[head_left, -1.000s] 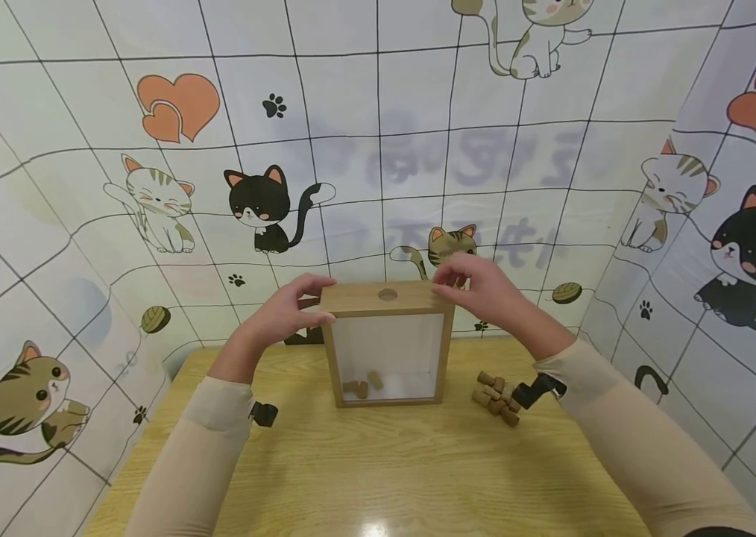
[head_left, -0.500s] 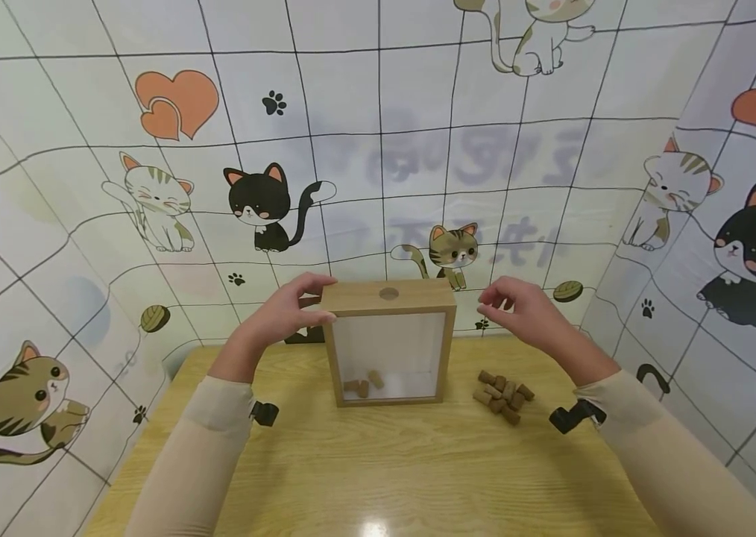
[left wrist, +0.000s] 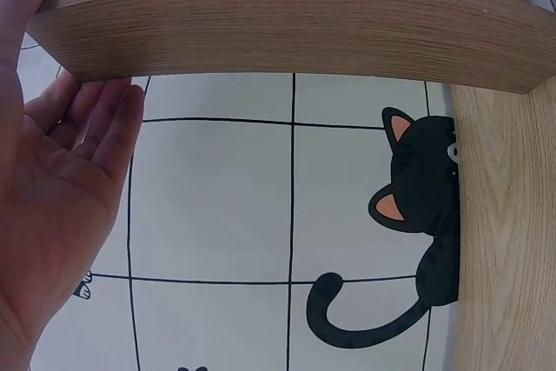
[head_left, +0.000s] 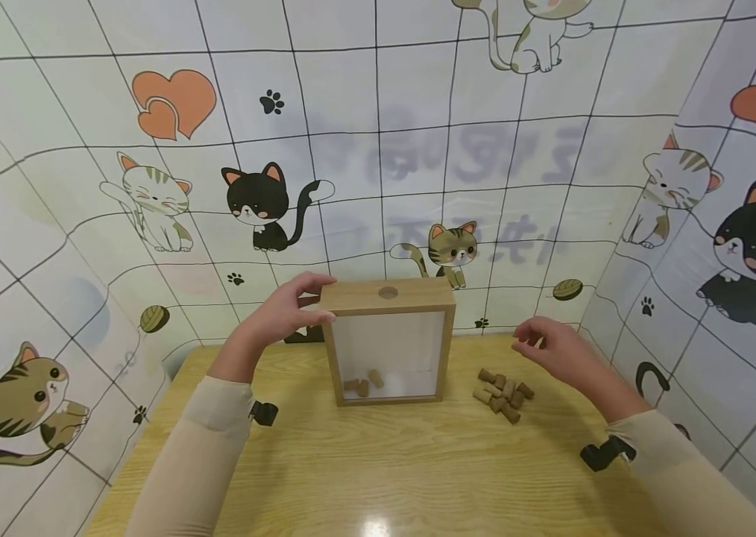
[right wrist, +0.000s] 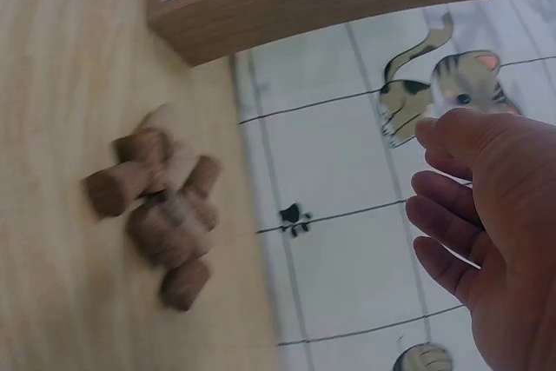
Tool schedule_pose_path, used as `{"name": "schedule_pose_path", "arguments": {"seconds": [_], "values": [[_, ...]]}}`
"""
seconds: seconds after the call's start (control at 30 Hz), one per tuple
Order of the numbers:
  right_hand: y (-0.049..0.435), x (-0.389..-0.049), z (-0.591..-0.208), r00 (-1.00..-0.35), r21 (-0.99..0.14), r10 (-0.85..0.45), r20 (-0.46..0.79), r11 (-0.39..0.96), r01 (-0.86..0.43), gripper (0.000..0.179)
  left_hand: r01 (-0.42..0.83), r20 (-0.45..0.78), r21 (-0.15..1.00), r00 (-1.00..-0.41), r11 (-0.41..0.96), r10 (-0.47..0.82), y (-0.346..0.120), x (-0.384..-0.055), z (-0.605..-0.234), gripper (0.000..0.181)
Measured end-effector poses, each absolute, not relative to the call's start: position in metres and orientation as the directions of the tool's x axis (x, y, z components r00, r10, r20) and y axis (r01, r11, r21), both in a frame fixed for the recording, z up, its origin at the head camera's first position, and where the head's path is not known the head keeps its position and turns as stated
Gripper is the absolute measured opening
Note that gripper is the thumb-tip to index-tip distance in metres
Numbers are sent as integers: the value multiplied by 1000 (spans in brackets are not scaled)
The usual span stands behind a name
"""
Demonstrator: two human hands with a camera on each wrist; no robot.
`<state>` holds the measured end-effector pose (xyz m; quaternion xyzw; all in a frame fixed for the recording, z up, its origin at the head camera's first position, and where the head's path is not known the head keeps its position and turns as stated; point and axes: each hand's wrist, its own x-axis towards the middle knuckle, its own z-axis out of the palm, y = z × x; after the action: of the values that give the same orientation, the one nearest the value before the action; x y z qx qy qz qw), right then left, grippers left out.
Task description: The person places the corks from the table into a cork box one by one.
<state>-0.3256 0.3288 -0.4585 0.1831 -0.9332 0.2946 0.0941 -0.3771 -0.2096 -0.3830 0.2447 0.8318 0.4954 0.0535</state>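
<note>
A shallow wooden box [head_left: 388,300] with a clear front and a round hole in its top stands upright on the table. Several corks [head_left: 363,388] lie inside at its lower left. My left hand [head_left: 279,309] holds the box's upper left corner, thumb at the front and fingers round the back; the left wrist view shows these fingers [left wrist: 113,123] against the side panel. To the right of the box is a small heap of corks [head_left: 504,395]. My right hand [head_left: 555,349] hangs above and behind that heap, fingers loosely bent, with nothing in them.
The box and corks share a yellow wood-grain table [head_left: 378,462]. Close behind it rises a white gridded wall covering [head_left: 378,171] printed with cats, which continues along both sides. Each sleeve carries a black wrist camera [head_left: 609,453].
My right hand has left the top right of the box and moved right and down toward the cork heap. The left hand stays on the box.
</note>
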Motion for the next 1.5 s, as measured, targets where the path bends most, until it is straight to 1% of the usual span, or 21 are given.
{"name": "schedule_pose_path", "arguments": {"seconds": [0.17, 0.3, 0.53, 0.6, 0.93, 1.07, 1.33, 1.5], "values": [[341, -324, -492, -907, -510, -308, 287, 752, -417, 15, 342, 145, 858, -877, 383, 459, -209, -377, -383, 71], [349, -322, -512, -921, -538, -300, 250, 747, -390, 18, 339, 142, 859, -878, 384, 456, -209, -376, -383, 70], [356, -319, -538, -924, -549, -303, 231, 744, -381, 38, 340, 146, 857, -881, 387, 451, -210, -376, -382, 70], [357, -317, -544, -928, -562, -302, 217, 739, -372, 40, 341, 145, 853, -882, 395, 448, -210, -376, -382, 70], [361, -313, -569, -951, -569, -243, 190, 762, -309, 35, 344, 146, 853, -880, 393, 453, -209, -376, -382, 69], [361, -313, -573, -947, -575, -246, 206, 753, -320, 33, 343, 145, 853, -881, 394, 451, -209, -376, -383, 70], [361, -316, -583, -948, -583, -256, 191, 747, -320, 40, 347, 152, 854, -879, 388, 452, -210, -376, -384, 71], [362, -317, -587, -931, -563, -272, 242, 742, -363, 38, 354, 158, 852, -876, 386, 455, -210, -376, -384, 72]]}}
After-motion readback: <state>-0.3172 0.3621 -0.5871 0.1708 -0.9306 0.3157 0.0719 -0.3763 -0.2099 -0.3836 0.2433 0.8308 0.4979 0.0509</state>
